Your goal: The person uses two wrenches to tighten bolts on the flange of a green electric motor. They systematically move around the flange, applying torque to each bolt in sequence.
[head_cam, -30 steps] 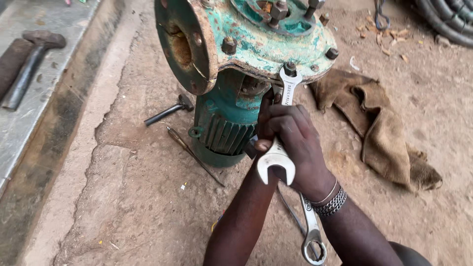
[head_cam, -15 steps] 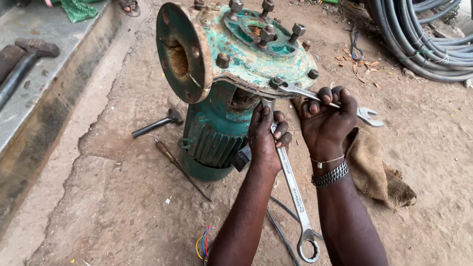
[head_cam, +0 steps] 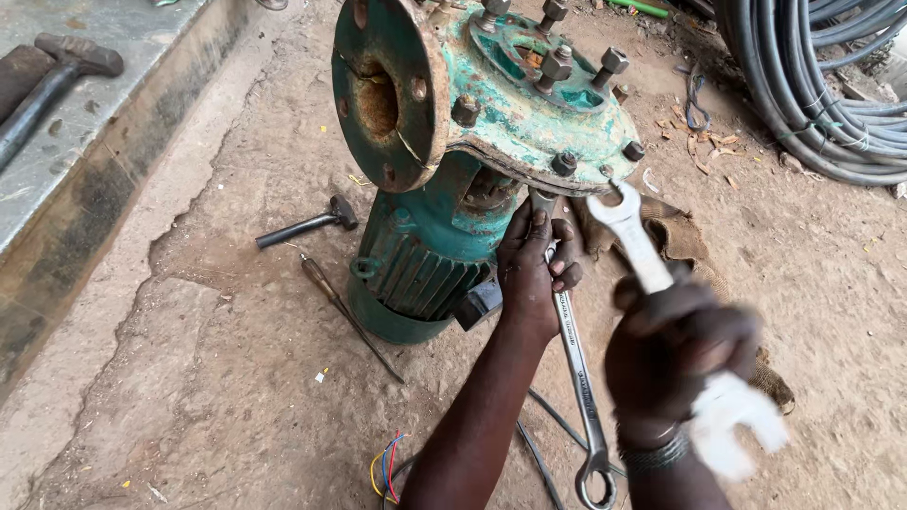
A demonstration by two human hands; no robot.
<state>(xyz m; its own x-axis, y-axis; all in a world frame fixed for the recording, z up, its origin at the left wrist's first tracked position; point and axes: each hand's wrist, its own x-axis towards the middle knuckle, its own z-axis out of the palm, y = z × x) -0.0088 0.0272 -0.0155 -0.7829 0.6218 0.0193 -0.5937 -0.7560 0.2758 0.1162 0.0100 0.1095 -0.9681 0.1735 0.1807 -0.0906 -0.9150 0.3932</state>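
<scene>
Dirt ground; rusty green pump [head_cam: 444, 189]; left hand [head_cam: 534, 269] grips long spanner [head_cam: 574, 368], right hand [head_cam: 675, 354] grips blurred spanner [head_cam: 642, 250].

Left hand [head_cam: 534, 269] reached forward and up, forearm extended, fingers curled in a closed grip, thumb side up. Right hand [head_cam: 680, 345] was nearer the camera, blurred, fist clenched tight, bracelet on the wrist, forearm angled up from bottom edge.

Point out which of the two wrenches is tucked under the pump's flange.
The long steel wrench in the left hand; the right hand's is blurred, raised clear.
</scene>
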